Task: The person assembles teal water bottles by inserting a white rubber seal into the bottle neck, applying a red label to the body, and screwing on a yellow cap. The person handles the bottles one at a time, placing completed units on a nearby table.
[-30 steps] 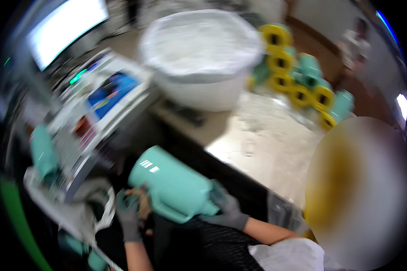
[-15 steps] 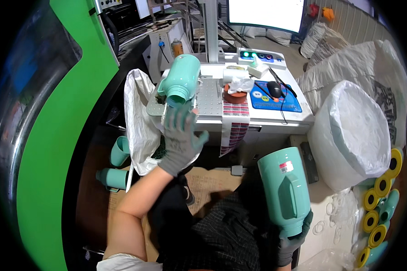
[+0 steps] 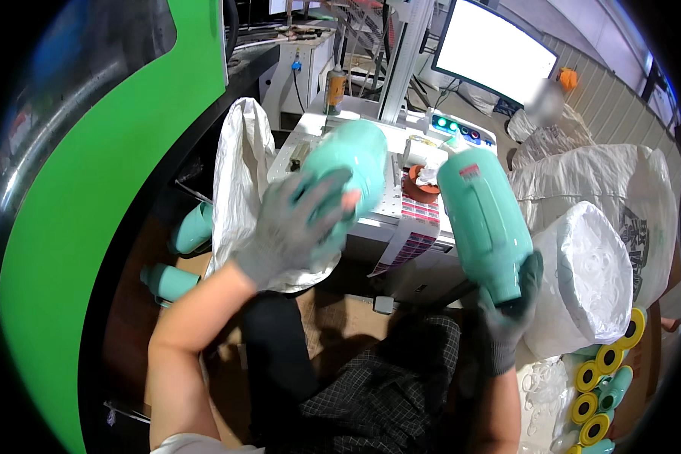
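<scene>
A: What did the left hand (image 3: 295, 227) hold?

B: In a grey glove, it gripped a teal bottle (image 3: 348, 170), blurred, raised over the white machine table (image 3: 390, 216).

A: And the right hand (image 3: 507, 321)?

B: Also gloved in grey, it clasped the lower end of a second teal bottle (image 3: 483, 219), which tilted up and leftward.

A: What lay around them?

B: A white sack (image 3: 238, 181) hung just left of the left hand, with more teal bottles (image 3: 181, 261) beyond it on the floor. Right of the right hand sat a plastic-lined bin (image 3: 586, 276). Below it lay yellow-capped teal pieces (image 3: 601, 397). A lit monitor (image 3: 495, 57) stood above both hands.
</scene>
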Available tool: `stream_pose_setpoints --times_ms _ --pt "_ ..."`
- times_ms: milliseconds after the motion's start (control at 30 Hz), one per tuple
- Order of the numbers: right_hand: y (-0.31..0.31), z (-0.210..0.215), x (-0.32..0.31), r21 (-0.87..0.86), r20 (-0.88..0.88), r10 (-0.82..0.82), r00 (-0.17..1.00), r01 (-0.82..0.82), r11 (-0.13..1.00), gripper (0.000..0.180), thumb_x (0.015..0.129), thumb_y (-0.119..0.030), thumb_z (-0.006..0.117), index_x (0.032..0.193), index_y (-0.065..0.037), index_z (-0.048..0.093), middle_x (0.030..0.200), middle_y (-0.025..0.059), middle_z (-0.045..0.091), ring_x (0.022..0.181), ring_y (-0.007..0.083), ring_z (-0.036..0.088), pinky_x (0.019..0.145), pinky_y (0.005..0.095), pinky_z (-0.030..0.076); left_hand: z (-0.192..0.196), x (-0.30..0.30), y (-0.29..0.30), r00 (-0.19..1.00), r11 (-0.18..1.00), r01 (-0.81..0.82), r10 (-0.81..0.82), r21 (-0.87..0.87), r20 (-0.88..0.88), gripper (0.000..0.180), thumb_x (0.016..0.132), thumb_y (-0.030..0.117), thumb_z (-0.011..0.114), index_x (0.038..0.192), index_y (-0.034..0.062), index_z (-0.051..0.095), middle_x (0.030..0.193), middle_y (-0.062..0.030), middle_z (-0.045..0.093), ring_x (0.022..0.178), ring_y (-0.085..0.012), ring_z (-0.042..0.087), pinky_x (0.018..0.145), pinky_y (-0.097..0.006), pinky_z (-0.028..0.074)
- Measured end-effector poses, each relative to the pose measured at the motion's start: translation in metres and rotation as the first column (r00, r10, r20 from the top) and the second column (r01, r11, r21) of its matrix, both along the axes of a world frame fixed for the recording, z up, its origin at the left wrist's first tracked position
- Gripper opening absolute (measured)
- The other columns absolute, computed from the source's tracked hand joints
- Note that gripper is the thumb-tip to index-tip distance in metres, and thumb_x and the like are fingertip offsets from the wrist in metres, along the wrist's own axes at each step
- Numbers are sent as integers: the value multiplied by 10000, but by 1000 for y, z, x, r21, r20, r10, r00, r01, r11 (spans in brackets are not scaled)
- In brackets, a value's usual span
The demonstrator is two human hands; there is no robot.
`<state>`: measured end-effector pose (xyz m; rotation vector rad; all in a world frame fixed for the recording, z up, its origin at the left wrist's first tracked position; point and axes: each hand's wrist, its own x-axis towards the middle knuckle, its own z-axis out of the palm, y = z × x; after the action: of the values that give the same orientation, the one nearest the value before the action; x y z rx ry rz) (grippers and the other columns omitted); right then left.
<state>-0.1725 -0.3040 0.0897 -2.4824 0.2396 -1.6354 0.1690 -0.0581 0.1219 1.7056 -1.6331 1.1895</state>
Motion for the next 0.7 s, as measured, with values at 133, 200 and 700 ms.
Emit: stream_pose_setpoints --times_ms 133,200,700 --pt "29 44 102 -40 -156 -54 986 49 998 931 687 -186 929 1518 -141 512 1566 273 442 1356 406 568 993 425 565 -4 -72 99 904 919 371 -391 -137 -172 664 789 413 873 1355 196 603 1235 -116 691 975 -276 637 795 -394 523" --pt "42 47 164 -212 -229 -123 966 74 974 911 688 -262 926 1506 -210 530 1550 243 473 1223 380 665 885 408 610 -49 -111 119 606 872 417 -477 -255 -637 769 728 429 915 1363 144 589 1213 -114 680 1021 -287 637 866 -417 514" --pt "45 -14 355 -416 -585 -355 729 107 903 675 882 -385 734 1502 -377 466 1516 142 508 954 301 729 739 459 580 -123 -129 90 95 827 556 -159 -80 -983 699 736 419 914 1305 133 626 1279 -80 659 1195 -302 600 1077 -472 423"
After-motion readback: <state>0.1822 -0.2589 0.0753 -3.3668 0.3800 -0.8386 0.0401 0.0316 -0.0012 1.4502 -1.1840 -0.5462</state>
